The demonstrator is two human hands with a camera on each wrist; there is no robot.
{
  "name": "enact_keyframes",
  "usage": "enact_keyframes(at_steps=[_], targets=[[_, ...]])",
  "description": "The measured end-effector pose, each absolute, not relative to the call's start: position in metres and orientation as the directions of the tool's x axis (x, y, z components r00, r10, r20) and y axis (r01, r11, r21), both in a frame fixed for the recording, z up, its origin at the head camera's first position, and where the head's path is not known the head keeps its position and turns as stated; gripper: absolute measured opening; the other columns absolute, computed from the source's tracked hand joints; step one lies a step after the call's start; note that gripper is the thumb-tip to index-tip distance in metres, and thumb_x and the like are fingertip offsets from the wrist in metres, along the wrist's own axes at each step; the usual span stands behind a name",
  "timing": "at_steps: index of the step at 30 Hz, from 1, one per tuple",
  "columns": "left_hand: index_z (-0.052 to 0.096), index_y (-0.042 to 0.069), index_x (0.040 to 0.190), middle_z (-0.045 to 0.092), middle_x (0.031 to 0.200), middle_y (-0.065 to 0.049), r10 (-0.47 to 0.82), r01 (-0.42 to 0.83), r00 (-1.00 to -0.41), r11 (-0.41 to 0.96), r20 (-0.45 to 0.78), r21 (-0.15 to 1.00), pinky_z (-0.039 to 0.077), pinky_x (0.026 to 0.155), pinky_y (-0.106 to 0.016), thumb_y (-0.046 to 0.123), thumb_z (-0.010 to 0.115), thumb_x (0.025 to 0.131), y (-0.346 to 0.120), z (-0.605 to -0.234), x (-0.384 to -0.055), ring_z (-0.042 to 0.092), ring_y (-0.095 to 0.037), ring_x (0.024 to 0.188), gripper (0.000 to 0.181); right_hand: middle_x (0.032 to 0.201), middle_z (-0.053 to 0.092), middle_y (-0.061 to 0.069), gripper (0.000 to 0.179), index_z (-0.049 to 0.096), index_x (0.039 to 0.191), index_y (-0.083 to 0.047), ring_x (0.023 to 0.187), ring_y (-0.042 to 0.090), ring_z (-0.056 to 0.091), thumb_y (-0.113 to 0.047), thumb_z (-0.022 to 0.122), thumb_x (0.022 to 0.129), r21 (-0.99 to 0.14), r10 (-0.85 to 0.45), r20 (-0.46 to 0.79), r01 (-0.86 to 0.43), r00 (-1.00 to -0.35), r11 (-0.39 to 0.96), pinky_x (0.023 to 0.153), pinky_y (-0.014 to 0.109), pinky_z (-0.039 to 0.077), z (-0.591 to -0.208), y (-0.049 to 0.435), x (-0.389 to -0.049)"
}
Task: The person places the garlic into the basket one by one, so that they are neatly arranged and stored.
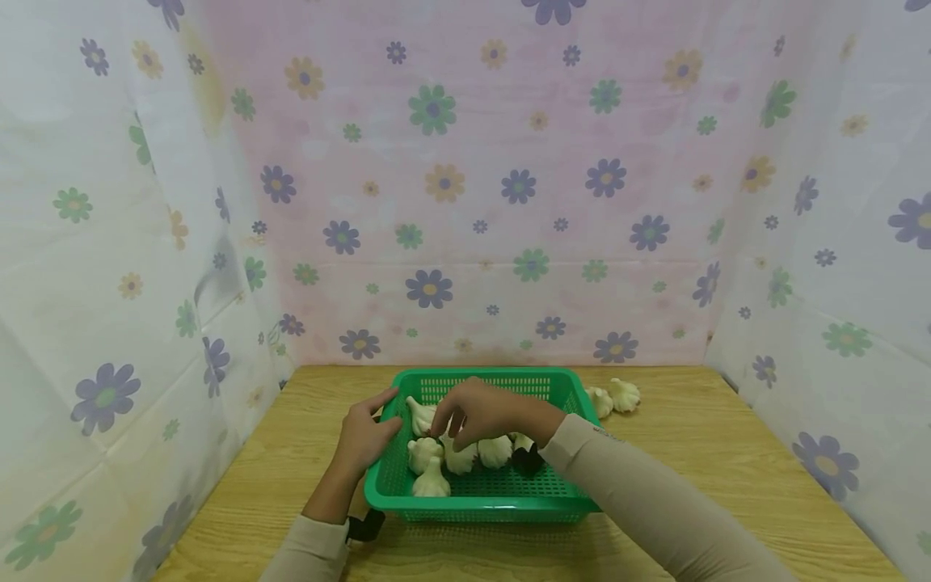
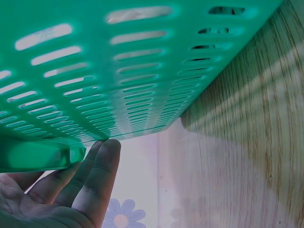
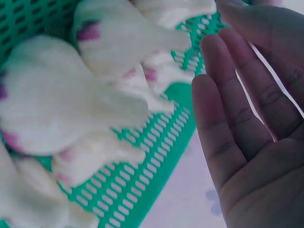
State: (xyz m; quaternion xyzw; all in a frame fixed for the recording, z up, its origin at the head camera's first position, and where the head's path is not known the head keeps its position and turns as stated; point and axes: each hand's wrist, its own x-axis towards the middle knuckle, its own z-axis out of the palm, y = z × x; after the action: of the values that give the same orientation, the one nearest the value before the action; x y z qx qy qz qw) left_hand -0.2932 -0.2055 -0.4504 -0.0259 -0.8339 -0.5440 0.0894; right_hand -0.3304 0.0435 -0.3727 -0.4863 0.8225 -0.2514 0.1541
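A green plastic basket point(image 1: 487, 503) with slotted walls holds several white garlic bulbs point(image 1: 431, 478), mostly in its left half. At its left side my left hand point(image 1: 361, 436) grips the rim, thumb over the edge. In the left wrist view the fingers point(image 2: 102, 175) of that hand lie under the rim, against the outer wall. My right hand point(image 1: 480, 412) reaches in over the bulbs, fingers loosely bent downward. The right wrist view shows those fingers point(image 3: 211, 109) beside the bulbs' stems, with no bulb between them; purple-pink patches mark the garlic point(image 3: 61, 99).
Two more garlic bulbs point(image 1: 624, 395) lie on the wooden table point(image 1: 698, 453) just beyond the basket's right side. Flower-patterned sheets point(image 1: 480, 194) hang behind the table and on both sides. A dark wrist-worn device point(image 1: 529, 459) shows below my right wrist, inside the basket's outline.
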Motion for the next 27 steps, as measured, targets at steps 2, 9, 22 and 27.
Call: enact_keyframes(at_steps=[2, 9, 22, 27], targets=[[0.055, 0.014, 0.152, 0.044, 0.161, -0.016, -0.055, 0.139, -0.983, 0.407, 0.176, 0.903, 0.059, 0.067, -0.036, 0.009, 0.062, 0.090, -0.206, -0.451, -0.293, 0.060, -0.047, 0.129, 0.062, 0.119, 0.076, -0.002, 0.030, 0.080, 0.116, -0.020, 0.098, 0.013, 0.075, -0.006, 0.080, 0.089, -0.575, -0.865, 0.008, -0.711, -0.501, 0.406, 0.080, 0.022, 0.057, -0.370, 0.051, -0.334], [0.055, 0.016, 0.152, 0.043, 0.163, -0.014, -0.052, 0.135, -0.984, 0.399, 0.170, 0.907, 0.057, 0.063, -0.036, 0.009, 0.062, 0.091, -0.206, -0.452, -0.294, 0.060, -0.046, 0.130, 0.062, 0.125, 0.073, 0.003, 0.031, 0.077, 0.119, -0.024, 0.111, 0.031, 0.072, -0.014, 0.081, 0.089, -0.641, -0.827, 0.028, -0.645, -0.561, 0.416, 0.087, 0.027, 0.057, -0.357, 0.083, -0.341], [0.056, 0.016, 0.151, 0.043, 0.162, -0.015, -0.066, 0.123, -0.985, 0.373, 0.158, 0.920, 0.059, 0.064, -0.037, 0.009, 0.063, 0.091, -0.205, -0.450, -0.293, 0.063, -0.043, 0.128, 0.062, 0.128, 0.072, 0.000, 0.035, 0.074, 0.125, -0.029, 0.106, 0.022, 0.072, -0.026, 0.080, 0.091, -0.592, -0.674, 0.174, -0.623, -0.718, 0.511, 0.090, 0.039, 0.058, -0.340, 0.162, -0.352], [0.056, 0.016, 0.152, 0.042, 0.162, -0.018, -0.064, 0.126, -0.985, 0.377, 0.162, 0.917, 0.059, 0.064, -0.039, 0.009, 0.062, 0.090, -0.205, -0.450, -0.292, 0.063, -0.044, 0.127, 0.062, 0.123, 0.073, 0.006, 0.036, 0.074, 0.127, -0.023, 0.098, 0.018, 0.073, -0.027, 0.079, 0.092, -0.625, -0.603, 0.221, -0.586, -0.766, 0.516, 0.086, 0.042, 0.059, -0.346, 0.196, -0.355]])
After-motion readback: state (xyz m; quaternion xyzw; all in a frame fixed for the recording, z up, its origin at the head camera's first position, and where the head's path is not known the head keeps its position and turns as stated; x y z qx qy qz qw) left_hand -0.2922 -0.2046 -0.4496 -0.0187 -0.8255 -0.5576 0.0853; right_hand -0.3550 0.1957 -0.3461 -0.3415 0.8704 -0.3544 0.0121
